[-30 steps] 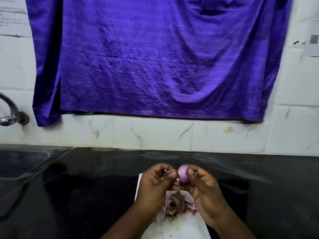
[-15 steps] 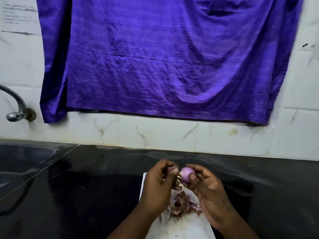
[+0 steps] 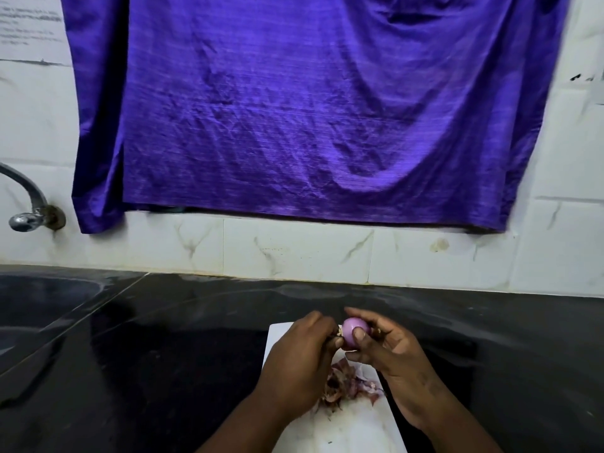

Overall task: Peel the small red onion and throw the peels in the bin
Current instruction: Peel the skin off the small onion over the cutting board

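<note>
Right hand [image 3: 389, 351] clamped on the small red onion [image 3: 353, 331], thumb pressed on its front and fingers curled round the back and top, bulb held up over the far end of a white cutting board [image 3: 353, 426]. Left hand [image 3: 300, 361] closed in a pinch at the onion's left end, fingertips [image 3: 336, 343] nipping a pale scrap of skin or root there; too small to tell which. Onion mostly bare, smooth and pinkish purple. Below, between both wrists, a loose heap of reddish-brown peels [image 3: 346, 387] lying on the board. Board resting on a glossy black desk [image 3: 163, 371]. At far left a sink basin [image 3: 39, 299] sunk into the desk, with a metal tap [image 3: 27, 210] fixed on the white tiled wall [image 3: 294, 253] above it. Purple cloth [image 3: 310, 109] hanging across the wall, a sheet of printed paper [image 3: 29, 27] at upper left, text unreadable.
</note>
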A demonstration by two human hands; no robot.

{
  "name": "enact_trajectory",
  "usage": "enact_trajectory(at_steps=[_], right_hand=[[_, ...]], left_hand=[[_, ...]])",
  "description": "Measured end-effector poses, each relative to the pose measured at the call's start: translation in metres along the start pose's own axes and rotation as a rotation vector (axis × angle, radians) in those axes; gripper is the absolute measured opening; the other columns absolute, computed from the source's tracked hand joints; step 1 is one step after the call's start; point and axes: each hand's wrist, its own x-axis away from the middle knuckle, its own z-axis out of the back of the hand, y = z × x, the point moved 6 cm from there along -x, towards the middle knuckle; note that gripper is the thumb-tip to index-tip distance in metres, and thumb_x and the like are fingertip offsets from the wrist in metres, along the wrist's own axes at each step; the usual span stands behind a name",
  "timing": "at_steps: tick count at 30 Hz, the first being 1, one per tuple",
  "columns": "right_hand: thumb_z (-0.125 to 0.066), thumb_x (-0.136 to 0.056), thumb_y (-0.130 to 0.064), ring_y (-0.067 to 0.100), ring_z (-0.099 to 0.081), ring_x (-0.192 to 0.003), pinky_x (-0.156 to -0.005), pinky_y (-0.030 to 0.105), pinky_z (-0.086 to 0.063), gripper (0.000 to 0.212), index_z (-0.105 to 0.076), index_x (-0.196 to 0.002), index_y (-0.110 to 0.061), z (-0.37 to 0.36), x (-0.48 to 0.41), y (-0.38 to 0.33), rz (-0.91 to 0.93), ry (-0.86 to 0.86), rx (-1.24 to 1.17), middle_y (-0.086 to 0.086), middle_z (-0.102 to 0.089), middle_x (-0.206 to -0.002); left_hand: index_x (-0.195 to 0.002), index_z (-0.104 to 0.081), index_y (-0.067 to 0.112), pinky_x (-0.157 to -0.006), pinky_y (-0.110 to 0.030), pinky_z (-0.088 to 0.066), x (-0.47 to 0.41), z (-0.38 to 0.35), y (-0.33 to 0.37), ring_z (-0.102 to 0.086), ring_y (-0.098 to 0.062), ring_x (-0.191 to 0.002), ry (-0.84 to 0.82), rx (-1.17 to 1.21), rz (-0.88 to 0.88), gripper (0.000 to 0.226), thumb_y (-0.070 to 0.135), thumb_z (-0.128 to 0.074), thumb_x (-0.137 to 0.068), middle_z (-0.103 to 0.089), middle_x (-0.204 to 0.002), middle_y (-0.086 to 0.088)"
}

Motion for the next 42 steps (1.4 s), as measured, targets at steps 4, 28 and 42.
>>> enact_trajectory(at_steps=[4, 28, 42], right_hand=[[-0.085, -0.079, -0.02, 0.024, -0.076, -0.082, -0.074, 0.029, -0.061, 0.029, -0.079, -0.108, -0.018, 0.003, -0.001, 0.001, 0.004, 0.002, 0.016, 0.017, -0.079, -0.102], [-0.076, -0.09, -0.028, -0.009, -0.063, -0.108, -0.087, 0.007, -0.049, 0.029, -0.07, -0.118, -0.033, -0.011, 0.011, -0.013, 0.427, 0.137, 0.71, -0.037, -0.064, -0.114], [-0.091, -0.07, -0.004, 0.006, -0.073, -0.093, -0.081, 0.021, -0.059, 0.051, -0.069, -0.109, -0.03, 0.013, -0.001, 0.007, 0.137, 0.195, 0.356, -0.017, -0.075, -0.103]], left_hand=[[-0.083, -0.056, 0.028, -0.062, -0.013, -0.029, -0.002, 0.003, -0.003, -0.042, -0.002, -0.081, -0.011, -0.021, -0.024, 0.023, 0.04, -0.054, -0.103, -0.045, -0.085, 0.015], [-0.078, -0.066, 0.018, -0.063, -0.029, -0.043, -0.006, 0.005, -0.015, -0.055, -0.013, -0.076, -0.065, 0.246, -0.019, 0.034, 0.042, -0.057, -0.1, -0.053, -0.08, 0.005], [-0.11, -0.07, 0.038, -0.088, -0.025, -0.038, 0.003, -0.007, -0.009, -0.05, -0.007, -0.105, -0.172, -0.146, -0.138, 0.023, 0.044, -0.057, -0.093, -0.063, -0.107, 0.017]])
